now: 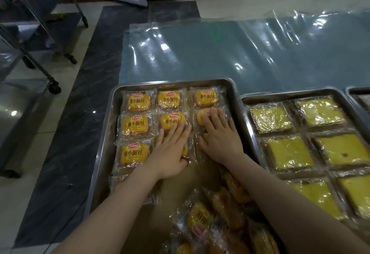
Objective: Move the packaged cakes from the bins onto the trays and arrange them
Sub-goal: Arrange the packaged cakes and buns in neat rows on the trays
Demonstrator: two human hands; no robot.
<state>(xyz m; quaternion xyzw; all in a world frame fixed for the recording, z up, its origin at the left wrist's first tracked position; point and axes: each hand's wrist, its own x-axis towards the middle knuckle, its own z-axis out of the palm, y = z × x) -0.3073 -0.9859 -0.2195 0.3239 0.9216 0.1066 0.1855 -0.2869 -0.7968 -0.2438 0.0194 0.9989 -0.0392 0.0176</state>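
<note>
On the film-covered counter point(220, 57), the steel tray point(233, 93) is part filled. Both hands lie flat, fingers released: left hand point(170, 149) and right hand point(220, 137) pressing packaged cakes point(138, 101) into rows. Next, I judge, lift more from the heap point(216, 219) below the wrists.

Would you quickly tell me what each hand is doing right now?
Left hand: open, flat on a packaged cake in the tray.
Right hand: open, flat on another packet.

Viewpoint: head-worn, wide-angle
Facing: forward and down
Nearness: close above the rectangular steel tray point(233, 91), centre frame
Shared views: single view only
</note>
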